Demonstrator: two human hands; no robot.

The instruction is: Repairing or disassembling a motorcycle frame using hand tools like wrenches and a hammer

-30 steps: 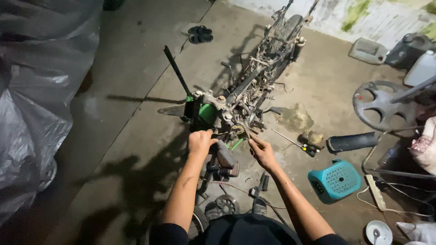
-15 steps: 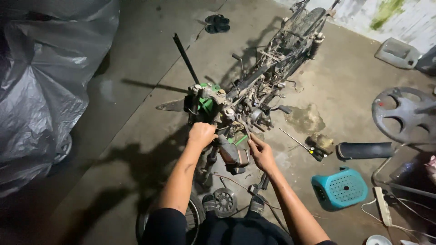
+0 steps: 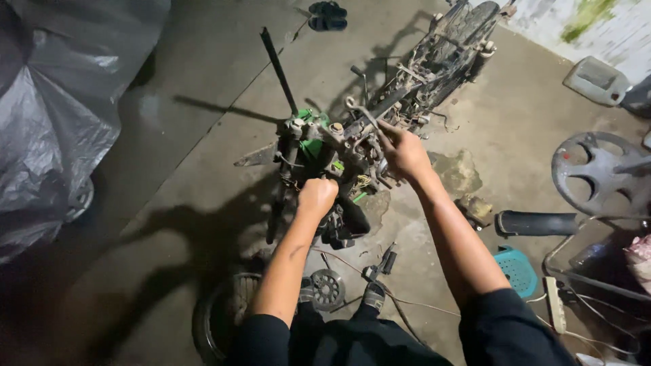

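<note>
A stripped, dirty motorcycle frame (image 3: pixel 434 64) with green parts near its front stands on the concrete floor ahead of me. My left hand (image 3: pixel 317 196) is closed in a fist around a dark part at the frame's front, just below the green piece (image 3: pixel 310 135). My right hand (image 3: pixel 405 152) is raised over the frame's middle and grips a thin metal tool (image 3: pixel 359 112) that points up and left. A black fork tube (image 3: pixel 279 68) sticks up from the front.
A grey plastic sheet (image 3: pixel 61 115) covers something large at the left. A loose wheel (image 3: pixel 217 325) and a sprocket (image 3: pixel 329 288) lie by my knees. To the right are a black seat (image 3: pixel 536 224), a teal stool (image 3: pixel 517 270), a cast wheel (image 3: pixel 600 173) and cables. Sandals (image 3: pixel 327 15) lie far back.
My right hand has risen from the lower engine area to the middle of the frame, now holding the thin tool. My left hand stays gripped at the front. My view has moved closer.
</note>
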